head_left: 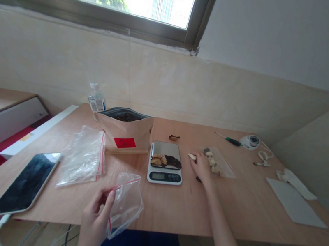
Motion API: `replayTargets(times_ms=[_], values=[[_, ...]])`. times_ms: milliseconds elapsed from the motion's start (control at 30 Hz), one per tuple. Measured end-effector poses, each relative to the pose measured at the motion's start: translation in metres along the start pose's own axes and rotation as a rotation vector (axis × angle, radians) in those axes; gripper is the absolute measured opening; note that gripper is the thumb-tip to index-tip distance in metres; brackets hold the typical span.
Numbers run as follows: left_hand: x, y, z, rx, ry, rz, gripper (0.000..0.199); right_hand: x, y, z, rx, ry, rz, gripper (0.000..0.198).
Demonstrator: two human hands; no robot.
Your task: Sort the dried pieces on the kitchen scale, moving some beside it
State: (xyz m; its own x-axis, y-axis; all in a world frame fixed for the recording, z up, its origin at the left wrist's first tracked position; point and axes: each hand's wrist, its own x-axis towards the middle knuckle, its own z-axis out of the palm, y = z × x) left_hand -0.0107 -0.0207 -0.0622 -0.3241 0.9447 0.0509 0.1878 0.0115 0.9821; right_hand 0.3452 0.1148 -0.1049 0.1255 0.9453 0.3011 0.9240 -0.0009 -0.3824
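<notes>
Leftmost on the table (169,211), a dark-screened phone (25,186) lay with a cable plugged in; flat clear bags (82,158) rested beside it, with a bottle (97,100) behind them; your left hand (97,212), thumb and forefinger together, was clamped on the red-lined edge of a clear zip bag (128,206), which hung partly over the table's near edge; behind it stood a brown pouch (142,136), its top gaping; next came the scale (163,148), bearing brown pieces (158,160) and a dark piece (173,162); right of it, your right hand (202,169) had its fingertips closed on a pale piece (192,156), just beside more pale pieces (216,169) at a clear packet (226,169); beyond lay a screwdriver (233,141), a white device (249,142) and a grey board (295,204).
</notes>
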Motion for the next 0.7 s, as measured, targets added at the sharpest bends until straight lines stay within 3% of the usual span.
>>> replayTargets(times_ms=[367,700], values=[[0.002,-0.003,-0.003,-0.01,-0.004,0.008,0.042,0.033,-0.057,-0.02,0.169,-0.06,-0.041,0.024],[0.006,0.002,-0.004,-0.028,0.019,-0.029,0.046,0.081,-0.05,0.011,0.19,-0.076,-0.058,0.025]])
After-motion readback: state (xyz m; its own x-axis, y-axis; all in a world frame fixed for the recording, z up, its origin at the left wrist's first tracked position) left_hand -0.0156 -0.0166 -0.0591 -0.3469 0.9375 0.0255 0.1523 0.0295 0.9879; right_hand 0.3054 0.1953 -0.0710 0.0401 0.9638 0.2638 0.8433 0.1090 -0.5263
